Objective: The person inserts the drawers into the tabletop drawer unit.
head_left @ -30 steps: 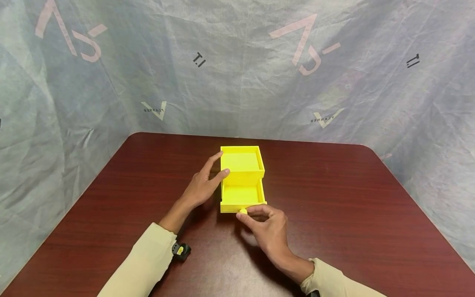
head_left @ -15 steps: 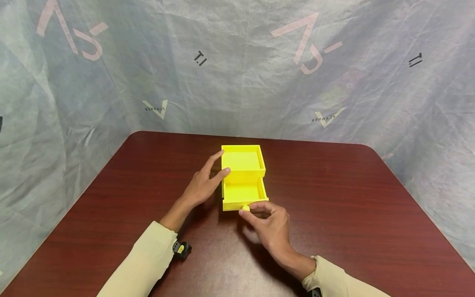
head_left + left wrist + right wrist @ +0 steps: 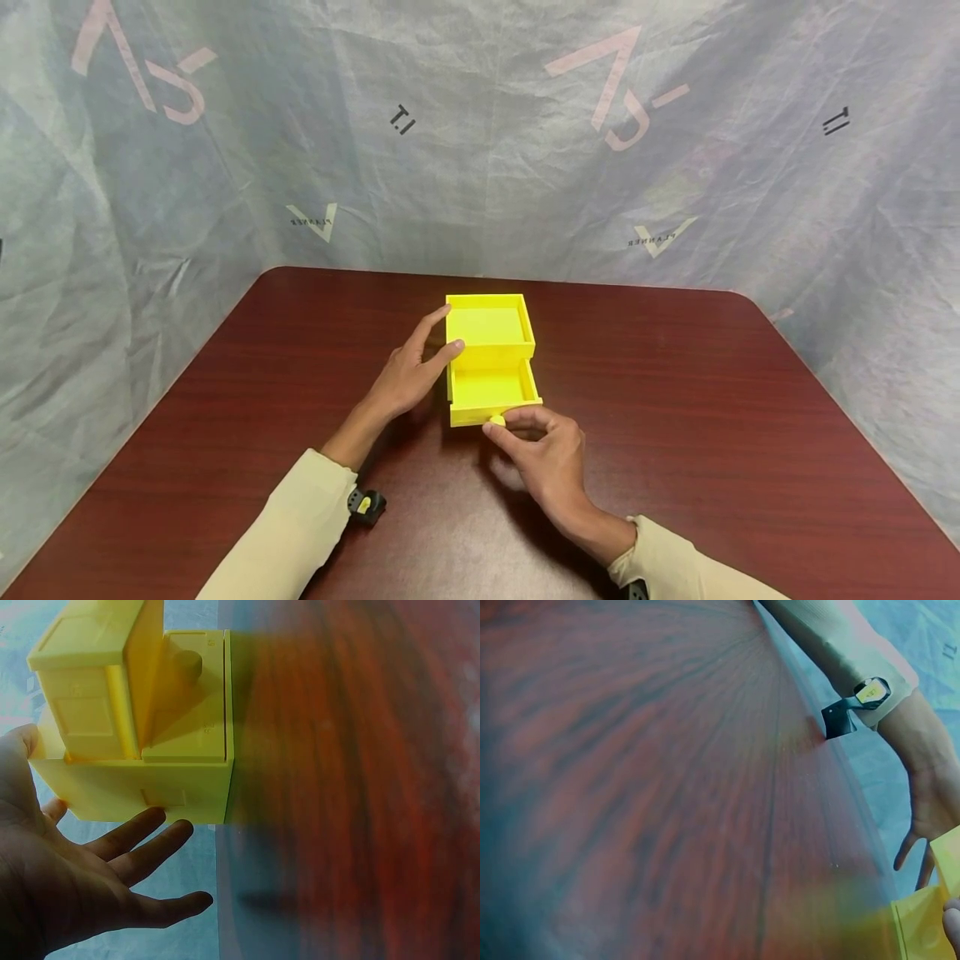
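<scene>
A small yellow drawer box (image 3: pixel 489 320) with a shallow open top stands on the table. Its upper drawer (image 3: pixel 491 386) is pulled out toward me, and its inside looks bare. In the left wrist view the lower drawer (image 3: pixel 202 739) sits closed, with a round knob (image 3: pixel 187 666) on its front. My left hand (image 3: pixel 405 379) steadies the box's left side, thumb on the top rim, fingers extended and spread. With thumb and index finger, my right hand (image 3: pixel 551 458) pinches the upper drawer's knob (image 3: pixel 497 420). In the right wrist view only a fingertip (image 3: pixel 951 922) of that hand shows.
The dark red wooden table (image 3: pixel 675 400) surrounds the box on all sides. Behind and beside it hangs a grey printed sheet (image 3: pixel 480 167). A black wrist device (image 3: pixel 367 506) is strapped at my left cuff.
The pulled-out drawer and my right hand have shifted slightly right and away from me since a second ago. My left hand and the box body stay in place.
</scene>
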The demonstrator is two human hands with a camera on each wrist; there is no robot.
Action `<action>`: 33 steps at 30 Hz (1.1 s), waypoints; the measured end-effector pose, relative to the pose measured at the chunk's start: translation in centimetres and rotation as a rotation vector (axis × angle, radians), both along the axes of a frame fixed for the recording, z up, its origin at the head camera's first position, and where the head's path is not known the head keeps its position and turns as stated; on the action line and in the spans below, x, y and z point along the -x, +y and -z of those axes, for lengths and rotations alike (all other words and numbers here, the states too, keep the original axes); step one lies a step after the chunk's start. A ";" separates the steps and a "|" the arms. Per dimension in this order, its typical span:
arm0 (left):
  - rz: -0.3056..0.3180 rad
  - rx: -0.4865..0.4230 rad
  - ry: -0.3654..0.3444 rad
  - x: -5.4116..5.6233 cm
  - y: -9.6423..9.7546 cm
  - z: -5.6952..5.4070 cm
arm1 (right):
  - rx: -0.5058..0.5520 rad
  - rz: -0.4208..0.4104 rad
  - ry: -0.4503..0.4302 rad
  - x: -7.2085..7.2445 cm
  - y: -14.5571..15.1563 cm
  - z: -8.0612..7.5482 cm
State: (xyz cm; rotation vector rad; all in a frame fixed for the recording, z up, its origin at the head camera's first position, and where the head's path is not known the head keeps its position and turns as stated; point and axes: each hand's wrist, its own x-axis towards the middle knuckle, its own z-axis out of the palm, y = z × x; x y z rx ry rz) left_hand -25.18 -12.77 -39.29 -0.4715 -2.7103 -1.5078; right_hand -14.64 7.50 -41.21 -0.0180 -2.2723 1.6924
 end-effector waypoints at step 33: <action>-0.025 0.031 -0.006 -0.2 0.0 -0.3 | -0.006 0.004 0.038 0.1 -0.3 0.3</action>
